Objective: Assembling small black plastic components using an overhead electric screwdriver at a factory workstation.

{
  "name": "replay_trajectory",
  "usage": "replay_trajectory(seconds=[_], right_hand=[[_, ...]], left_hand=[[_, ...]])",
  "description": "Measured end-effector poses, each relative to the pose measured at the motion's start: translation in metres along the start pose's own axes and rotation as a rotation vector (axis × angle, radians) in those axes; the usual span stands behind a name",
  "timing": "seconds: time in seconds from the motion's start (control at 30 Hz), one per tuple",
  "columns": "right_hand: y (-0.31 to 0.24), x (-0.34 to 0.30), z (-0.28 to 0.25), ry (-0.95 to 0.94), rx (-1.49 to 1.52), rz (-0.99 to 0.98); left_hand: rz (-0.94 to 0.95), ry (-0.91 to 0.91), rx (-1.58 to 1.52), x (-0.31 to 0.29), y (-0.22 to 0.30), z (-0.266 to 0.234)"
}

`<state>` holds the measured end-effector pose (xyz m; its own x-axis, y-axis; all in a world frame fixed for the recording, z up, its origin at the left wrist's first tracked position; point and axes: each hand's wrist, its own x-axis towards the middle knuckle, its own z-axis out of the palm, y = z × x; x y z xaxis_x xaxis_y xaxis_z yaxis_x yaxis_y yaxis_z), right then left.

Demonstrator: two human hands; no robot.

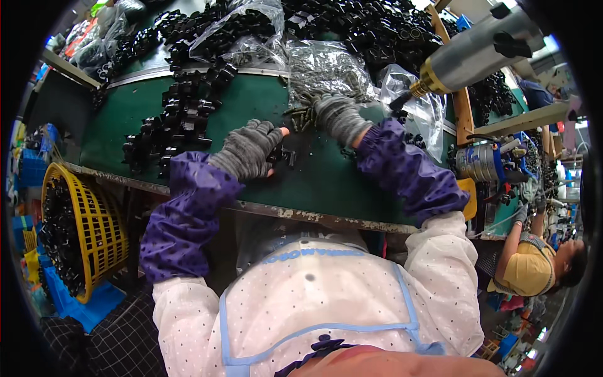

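Note:
My left hand (pixel 246 151), in a grey knit glove with bare fingertips, is closed around a small black plastic part (pixel 276 155) on the green tabletop. Only some of that part shows between thumb and fingers. Farther off and to the right, my right hand (pixel 339 118), gloved alike, has its fingers curled down at a loose pile of screws (pixel 301 115). What its fingertips pinch is hidden. Behind it lies a clear plastic bag (pixel 326 69) full of similar small metal pieces.
Black plastic parts (pixel 188 107) lie in a row left of my hands, with a larger heap (pixel 377 31) behind. A metal power driver (pixel 471 56) hangs at upper right. A yellow basket (pixel 103 232) of black parts stands at left; a co-worker (pixel 531 267) is at right.

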<state>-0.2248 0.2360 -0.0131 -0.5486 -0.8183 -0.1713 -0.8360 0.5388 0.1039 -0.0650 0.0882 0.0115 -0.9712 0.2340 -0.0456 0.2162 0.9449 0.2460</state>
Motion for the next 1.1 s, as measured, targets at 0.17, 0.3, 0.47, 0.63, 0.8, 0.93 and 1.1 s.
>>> replay_trajectory(seconds=[0.17, 0.3, 0.47, 0.63, 0.8, 0.93, 1.1], right_hand=[[-0.007, -0.002, -0.002, 0.013, -0.070, -0.028], [0.000, -0.014, -0.033, -0.009, 0.130, -0.018], [-0.017, -0.063, -0.041, 0.128, 1.137, -0.243], [-0.035, -0.082, -0.048, 0.151, 1.098, -0.354], [-0.048, -0.089, -0.056, 0.411, 0.440, -0.440], [-0.050, -0.098, -0.069, 0.497, -0.033, -0.545], [-0.054, -0.102, -0.084, 0.265, -0.015, -0.525]], left_hand=[[-0.170, 0.100, -0.064, -0.007, 0.017, 0.014], [-0.311, 0.388, -0.102, -0.021, 0.030, 0.038], [-0.305, 0.528, -0.089, -0.024, 0.044, 0.030], [-0.291, 0.593, -0.037, -0.025, 0.050, 0.031], [-0.198, 0.718, -0.041, -0.031, 0.052, 0.037], [-0.168, 0.773, -0.021, -0.031, 0.057, 0.034], [-0.160, 0.827, 0.031, -0.030, 0.059, 0.029]])
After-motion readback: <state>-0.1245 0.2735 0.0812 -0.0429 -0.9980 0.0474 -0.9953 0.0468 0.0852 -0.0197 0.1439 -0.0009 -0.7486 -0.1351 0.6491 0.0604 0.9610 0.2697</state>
